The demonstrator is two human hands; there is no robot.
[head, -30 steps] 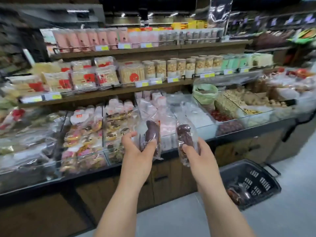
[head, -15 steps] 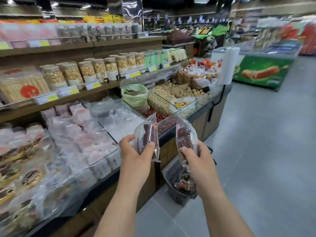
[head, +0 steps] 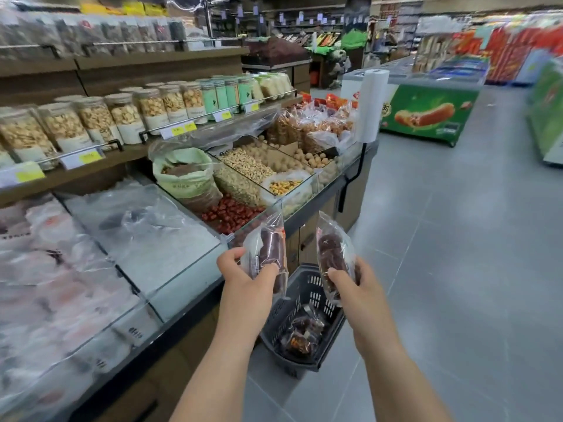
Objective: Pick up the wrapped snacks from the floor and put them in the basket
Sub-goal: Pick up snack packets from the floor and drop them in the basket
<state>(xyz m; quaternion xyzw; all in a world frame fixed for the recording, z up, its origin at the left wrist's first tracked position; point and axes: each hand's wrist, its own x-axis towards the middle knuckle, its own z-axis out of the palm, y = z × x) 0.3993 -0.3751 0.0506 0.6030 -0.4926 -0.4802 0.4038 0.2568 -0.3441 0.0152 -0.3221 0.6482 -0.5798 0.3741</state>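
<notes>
the left hand (head: pixel 246 277) is gripping one wrapped snack (head: pixel 268 251) between thumb and curled fingers; the right hand (head: pixel 355 284) is gripping another dark snack (head: pixel 332 254) likewise. the grey basket (head: pixel 307 289) is sitting on the floor below both sets of fingers, holding more packets (head: pixel 301 333).

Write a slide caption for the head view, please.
Left hand holds one wrapped snack, right hand another; the basket stands on the floor ahead.

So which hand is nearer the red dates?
Left. Left hand, gripping one snack, is at the counter edge just short of the dates; right hand, gripping the other snack, is farther right, above the basket.
</notes>
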